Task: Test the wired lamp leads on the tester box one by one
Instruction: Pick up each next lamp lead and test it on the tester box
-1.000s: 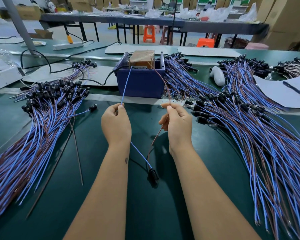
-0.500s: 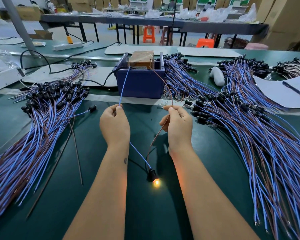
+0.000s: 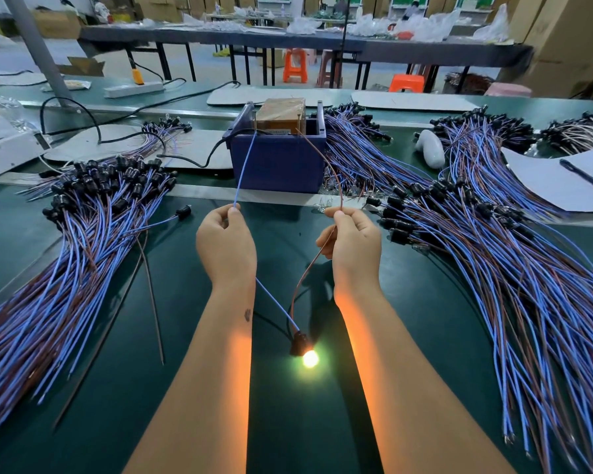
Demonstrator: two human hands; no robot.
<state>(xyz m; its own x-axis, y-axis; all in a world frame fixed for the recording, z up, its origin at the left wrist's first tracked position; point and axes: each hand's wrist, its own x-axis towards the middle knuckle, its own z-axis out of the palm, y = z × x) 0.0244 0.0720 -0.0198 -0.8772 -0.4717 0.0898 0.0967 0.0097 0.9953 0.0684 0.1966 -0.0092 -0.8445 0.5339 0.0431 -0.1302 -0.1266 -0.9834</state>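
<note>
Fingers (image 3: 234, 213) of the left hand (image 3: 226, 249) pinch the blue lead (image 3: 243, 169); the right hand (image 3: 355, 246) pinches the brown lead (image 3: 334, 179). Both leads reach the tester box (image 3: 277, 162) at twelve o'clock. Lamp (image 3: 309, 358) glows at six o'clock; no legible markings.

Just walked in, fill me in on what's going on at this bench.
A person is testing a wired lamp. The left hand pinches the thin blue lead and the right hand pinches the thin brown lead, both reaching to the dark blue tester box. The small black-socketed bulb glows between the forearms on the green bench mat. Piles of blue and brown lamp leads lie on both sides.
</note>
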